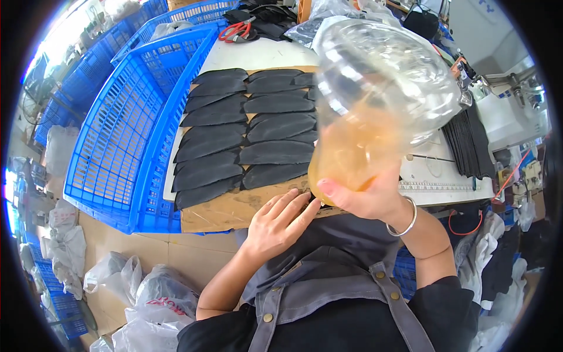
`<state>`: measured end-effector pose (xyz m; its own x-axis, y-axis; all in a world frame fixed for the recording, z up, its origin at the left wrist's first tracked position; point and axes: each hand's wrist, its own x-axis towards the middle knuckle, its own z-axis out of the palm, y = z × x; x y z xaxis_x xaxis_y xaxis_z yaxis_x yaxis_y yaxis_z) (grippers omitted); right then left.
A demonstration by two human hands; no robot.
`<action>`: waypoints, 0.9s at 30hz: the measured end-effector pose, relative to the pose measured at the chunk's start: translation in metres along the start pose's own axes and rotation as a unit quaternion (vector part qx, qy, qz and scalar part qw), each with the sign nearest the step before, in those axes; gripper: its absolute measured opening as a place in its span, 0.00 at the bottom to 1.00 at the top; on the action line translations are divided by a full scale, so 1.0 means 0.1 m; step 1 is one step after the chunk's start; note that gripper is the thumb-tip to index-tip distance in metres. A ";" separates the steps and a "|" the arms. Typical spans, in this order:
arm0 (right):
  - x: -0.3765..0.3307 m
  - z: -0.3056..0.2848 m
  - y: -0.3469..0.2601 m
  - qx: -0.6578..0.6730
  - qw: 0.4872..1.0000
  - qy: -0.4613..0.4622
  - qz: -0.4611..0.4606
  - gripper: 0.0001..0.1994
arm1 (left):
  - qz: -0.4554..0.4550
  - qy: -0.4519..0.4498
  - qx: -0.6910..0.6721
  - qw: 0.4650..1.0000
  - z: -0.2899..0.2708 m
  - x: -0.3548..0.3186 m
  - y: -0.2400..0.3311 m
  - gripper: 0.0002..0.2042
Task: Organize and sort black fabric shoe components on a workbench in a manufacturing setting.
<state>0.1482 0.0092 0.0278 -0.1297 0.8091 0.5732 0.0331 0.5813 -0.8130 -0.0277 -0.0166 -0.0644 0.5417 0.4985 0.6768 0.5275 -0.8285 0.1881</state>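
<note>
My right hand [375, 199] is wrapped round the lower part of a large clear plastic bottle [363, 126]. Amber-yellow liquid or residue shows in its lower half, and the wide clear upper part is blurred by motion. My left hand [280, 223] lies with fingers stretched out on the near edge of a cardboard sheet [220, 214]. Its fingertips touch or nearly touch a dark piece partly hidden beside the bottle. Curved black fabric-like pieces [275, 152] lie overlapping in columns on the cardboard; the bottle covers those at the right.
A blue plastic crate [117, 141] stands against the table's left side. Red-handled scissors [237, 30] lie at the back near black scraps. A white sewing machine [513, 120] and a stack of black pieces [467, 141] are at right. Plastic bags [155, 302] sit on the floor.
</note>
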 end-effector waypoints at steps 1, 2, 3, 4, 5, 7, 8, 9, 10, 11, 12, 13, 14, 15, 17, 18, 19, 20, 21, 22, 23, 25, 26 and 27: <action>0.03 0.00 0.00 -0.053 0.997 -0.025 -0.047 0.37 | -0.015 -0.014 0.005 1.000 -0.01 0.00 0.01 0.20; 0.05 0.00 0.00 -0.104 0.989 -0.050 -0.093 0.37 | -0.029 -0.029 0.009 0.999 -0.02 0.00 0.02 0.20; 0.04 0.01 -0.01 -0.124 0.986 -0.049 -0.100 0.36 | -0.029 -0.031 0.007 0.999 -0.03 0.00 0.03 0.20; 0.05 0.00 -0.02 -0.125 0.986 -0.047 -0.097 0.36 | -0.030 -0.036 0.008 0.999 -0.04 0.01 0.02 0.20; 0.06 -0.01 -0.03 -0.168 0.979 -0.058 -0.101 0.36 | -0.030 -0.042 0.010 0.999 -0.04 0.02 0.02 0.20; 0.06 -0.05 -0.04 -0.211 0.970 -0.065 -0.104 0.37 | -0.028 -0.034 0.005 0.999 -0.02 0.03 0.01 0.20; 0.05 -0.08 -0.04 -0.212 0.971 -0.053 -0.101 0.36 | -0.027 -0.023 0.003 0.999 0.00 0.03 0.02 0.20; 0.04 -0.11 -0.04 -0.212 0.971 -0.041 -0.099 0.35 | -0.025 -0.025 0.002 0.999 0.01 0.03 0.02 0.20; 0.05 -0.17 -0.04 -0.213 0.971 -0.038 -0.098 0.35 | -0.026 -0.025 0.003 0.999 0.02 0.03 0.02 0.21; 0.06 -0.25 -0.05 -0.224 0.969 -0.020 -0.101 0.34 | -0.025 -0.024 0.003 0.999 0.02 0.03 0.02 0.21; 0.06 -0.33 -0.05 -0.236 0.966 -0.002 -0.104 0.33 | -0.024 -0.025 0.002 0.999 0.03 0.03 0.02 0.21; -0.02 -0.40 -0.02 -0.185 0.981 0.041 -0.036 0.31 | -0.027 -0.028 0.003 0.999 0.03 0.03 0.02 0.22; -0.08 -0.49 0.01 -0.187 0.981 0.043 -0.036 0.31 | -0.029 -0.031 0.004 0.999 0.03 0.03 0.02 0.22; -0.14 -0.59 0.03 -0.187 0.978 0.083 -0.034 0.31 | -0.027 -0.030 0.002 0.999 0.03 0.03 0.02 0.22; -0.21 -0.80 -0.01 -0.191 0.973 0.123 -0.032 0.32 | -0.032 -0.028 0.000 0.999 0.02 0.02 0.02 0.23; -0.24 -0.91 -0.06 -0.277 0.951 0.129 -0.045 0.31 | -0.031 -0.028 0.000 0.999 0.00 0.01 0.02 0.23; -0.27 -1.02 -0.10 -0.363 0.920 0.134 -0.059 0.31 | -0.034 -0.024 -0.007 0.999 0.01 0.02 0.02 0.23; -0.32 -1.12 -0.12 -0.366 0.919 0.136 -0.059 0.31 | -0.037 -0.020 -0.012 0.999 0.01 0.02 0.01 0.23; -0.38 -1.23 -0.11 -0.391 0.899 0.185 -0.062 0.31 | -0.038 -0.024 -0.010 0.999 0.00 0.03 0.02 0.23; -0.43 -1.32 -0.10 -0.414 0.877 0.235 -0.065 0.31 | -0.036 -0.022 -0.010 0.999 0.02 0.04 0.02 0.23; -0.45 -1.39 -0.10 -0.412 0.862 0.278 -0.100 0.30 | -0.038 -0.019 -0.010 0.999 0.04 0.04 0.02 0.23; -0.38 -1.18 -0.27 -0.287 0.917 0.266 -0.082 0.28 | -0.038 -0.019 -0.011 0.999 0.00 0.05 0.03 0.24; -0.33 -1.01 -0.35 -0.159 0.954 0.246 -0.068 0.25 | -0.030 -0.022 -0.013 0.999 0.00 0.05 0.03 0.24; -0.27 -0.81 -0.32 -0.150 0.962 0.212 -0.084 0.25 | -0.033 -0.021 -0.007 0.999 0.00 0.02 0.01 0.24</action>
<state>0.2312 -0.0238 0.0470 0.2549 0.6281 0.7352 0.3396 0.6537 -0.6763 -0.0255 -0.0165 -0.0628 0.5331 0.5614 0.6330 0.5530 -0.7974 0.2415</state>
